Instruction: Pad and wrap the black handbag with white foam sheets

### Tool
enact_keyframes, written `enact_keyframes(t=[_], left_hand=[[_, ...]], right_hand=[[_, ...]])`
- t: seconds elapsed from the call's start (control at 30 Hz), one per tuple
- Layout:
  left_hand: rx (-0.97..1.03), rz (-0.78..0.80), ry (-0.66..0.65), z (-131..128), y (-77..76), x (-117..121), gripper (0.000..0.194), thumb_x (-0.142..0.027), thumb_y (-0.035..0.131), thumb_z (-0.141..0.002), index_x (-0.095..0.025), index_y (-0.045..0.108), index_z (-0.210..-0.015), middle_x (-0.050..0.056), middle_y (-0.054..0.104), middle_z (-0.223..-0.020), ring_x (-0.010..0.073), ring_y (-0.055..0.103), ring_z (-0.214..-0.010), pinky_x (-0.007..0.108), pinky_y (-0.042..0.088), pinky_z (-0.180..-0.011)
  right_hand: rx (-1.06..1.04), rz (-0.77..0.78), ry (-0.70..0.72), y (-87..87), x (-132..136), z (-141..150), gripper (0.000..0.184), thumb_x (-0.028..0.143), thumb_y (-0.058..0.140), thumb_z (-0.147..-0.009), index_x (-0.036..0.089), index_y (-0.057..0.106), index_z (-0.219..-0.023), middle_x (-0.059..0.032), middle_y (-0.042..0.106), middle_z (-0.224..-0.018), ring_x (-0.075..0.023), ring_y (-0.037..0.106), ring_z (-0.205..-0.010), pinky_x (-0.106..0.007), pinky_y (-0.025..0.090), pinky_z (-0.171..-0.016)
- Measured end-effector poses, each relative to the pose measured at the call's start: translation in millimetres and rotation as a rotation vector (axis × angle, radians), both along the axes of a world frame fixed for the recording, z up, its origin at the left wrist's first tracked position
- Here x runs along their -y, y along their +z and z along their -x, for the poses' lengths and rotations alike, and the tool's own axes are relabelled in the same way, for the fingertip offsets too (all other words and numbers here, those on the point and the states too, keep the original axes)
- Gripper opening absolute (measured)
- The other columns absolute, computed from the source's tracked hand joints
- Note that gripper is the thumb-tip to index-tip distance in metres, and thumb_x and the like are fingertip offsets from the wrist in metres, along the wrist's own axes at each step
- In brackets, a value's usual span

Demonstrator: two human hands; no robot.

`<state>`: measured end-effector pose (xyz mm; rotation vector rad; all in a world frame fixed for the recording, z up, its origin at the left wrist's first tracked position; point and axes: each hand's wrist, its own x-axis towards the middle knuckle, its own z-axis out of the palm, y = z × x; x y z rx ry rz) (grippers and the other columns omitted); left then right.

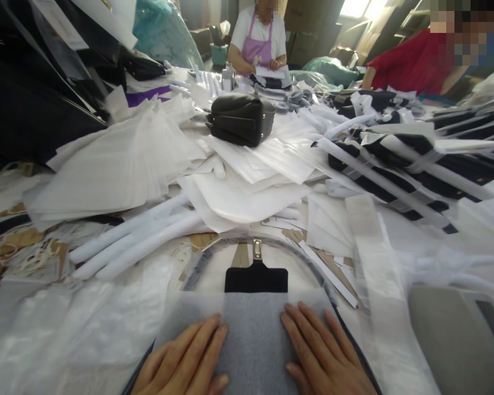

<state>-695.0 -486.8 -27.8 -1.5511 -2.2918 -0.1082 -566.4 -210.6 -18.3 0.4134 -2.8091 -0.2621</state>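
A thin translucent white sheet (255, 340) lies in front of me over a dark piece. My left hand (185, 356) rests flat on the sheet's left side, fingers stretched out. On its right side my right hand (321, 351) lies flat too, fingers spread. Past the sheet's far edge shows a black flap (256, 278) with a gold-coloured metal clasp (257, 250) at its tip. A dark strap (197, 269), partly wrapped in clear film, arches around the flap and runs down both sides. What lies beneath the sheet is mostly hidden.
A black bag (242, 118) stands beyond stacks of white paper sheets (123, 159). White rolls (144, 236) lie left; wrapped black straps (411, 164) are heaped right. A grey object (453, 334) sits near right. Across the table are a person in a purple apron (257, 46) and another in red (411, 63).
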Motion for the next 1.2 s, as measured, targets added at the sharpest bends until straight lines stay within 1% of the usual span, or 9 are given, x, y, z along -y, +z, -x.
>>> enact_keyframes(t=[0.13, 0.3, 0.47, 0.6, 0.67, 0.8, 0.9, 1.07, 1.2], left_hand=[[-0.013, -0.008, -0.004, 5, 3.8, -5, 0.054, -0.057, 0.054, -0.091, -0.015, 0.066, -0.124, 0.007, 0.066, -0.128, 0.0255, 0.054, -0.121, 0.05, 0.011, -0.122], [0.002, 0.022, -0.047, 16, 16.2, -7, 0.056, -0.062, 0.053, -0.09, -0.014, 0.067, -0.117, 0.008, 0.071, -0.116, 0.0225, 0.06, -0.113, 0.049, 0.006, -0.124], [0.078, 0.048, -0.106, 27, 30.7, -13, 0.057, -0.065, 0.057, -0.087, -0.015, 0.067, -0.111, 0.006, 0.071, -0.106, 0.0208, 0.063, -0.104, 0.045, 0.003, -0.124], [0.26, -0.039, -0.105, 28, 38.7, -17, 0.045, -0.06, 0.06, -0.088, -0.018, 0.064, -0.104, 0.0, 0.069, -0.097, 0.0154, 0.064, -0.097, 0.036, 0.006, -0.124], [0.333, -0.072, -0.11, 28, 44.0, -19, 0.04, -0.059, 0.058, -0.09, -0.02, 0.062, -0.099, -0.002, 0.068, -0.088, 0.0136, 0.064, -0.088, 0.032, 0.015, -0.122], [0.399, -0.053, -0.13, 32, 63.2, -24, 0.04, -0.059, 0.049, -0.095, -0.022, 0.06, -0.102, -0.004, 0.066, -0.078, 0.014, 0.061, -0.073, 0.027, 0.046, -0.09], [0.441, -0.052, -0.095, 36, 71.4, -30, 0.046, -0.056, 0.03, -0.102, -0.02, 0.058, -0.103, -0.001, 0.065, -0.077, 0.0159, 0.06, -0.069, 0.029, 0.047, -0.072], [0.438, 0.027, -0.025, 34, 40.4, -41, 0.032, -0.033, 0.03, -0.105, -0.021, 0.056, -0.089, -0.002, 0.058, -0.067, 0.0178, 0.056, -0.06, 0.034, 0.042, -0.06], [0.361, 0.111, -0.01, 29, 17.2, -43, 0.033, -0.032, 0.029, -0.105, -0.017, 0.057, -0.113, -0.001, 0.06, -0.073, 0.0196, 0.058, -0.062, 0.037, 0.042, -0.06]], right_hand=[[0.002, 0.023, 0.001, 9.7, -3, 6, 0.043, 0.037, 0.034, -0.104, 0.01, 0.063, -0.122, -0.0081, 0.071, -0.123, -0.025, 0.061, -0.112, -0.046, 0.035, -0.097], [0.043, 0.168, -0.072, 10.6, -5, 9, 0.038, 0.039, 0.038, -0.104, 0.018, 0.065, -0.12, -0.0025, 0.075, -0.111, -0.0189, 0.066, -0.1, -0.037, 0.024, -0.112], [0.014, 0.366, -0.09, 14.6, -3, 13, 0.021, 0.038, 0.053, -0.098, 0.022, 0.066, -0.1, 0.0008, 0.074, -0.093, -0.0195, 0.069, -0.093, -0.041, 0.012, -0.122], [-0.023, 0.419, 0.001, 21.0, -6, 12, 0.008, 0.027, 0.057, -0.096, 0.022, 0.064, -0.094, 0.0001, 0.075, -0.089, -0.0203, 0.068, -0.098, -0.041, 0.02, -0.12], [-0.015, 0.413, 0.037, 25.2, -8, 13, 0.01, 0.024, 0.055, -0.097, 0.022, 0.064, -0.094, -0.0003, 0.075, -0.091, -0.0189, 0.069, -0.093, -0.038, 0.025, -0.117], [0.054, 0.487, 0.033, 37.5, -9, 19, 0.019, 0.034, 0.05, -0.1, 0.024, 0.061, -0.088, 0.0036, 0.069, -0.074, -0.0161, 0.067, -0.07, -0.038, 0.037, -0.103], [0.081, 0.546, 0.0, 42.3, -8, 25, 0.029, 0.039, 0.038, -0.104, 0.024, 0.059, -0.089, -0.0001, 0.068, -0.071, -0.0184, 0.065, -0.068, -0.036, 0.048, -0.08], [0.12, 0.558, -0.121, 25.3, 0, 28, 0.024, 0.028, 0.036, -0.104, 0.021, 0.059, -0.1, -0.0007, 0.07, -0.076, -0.0172, 0.063, -0.066, -0.031, 0.047, -0.064], [0.094, 0.448, -0.166, 8.6, 5, 29, 0.03, 0.032, 0.032, -0.105, 0.019, 0.059, -0.106, -0.0012, 0.069, -0.075, -0.0184, 0.062, -0.064, -0.034, 0.044, -0.062]])
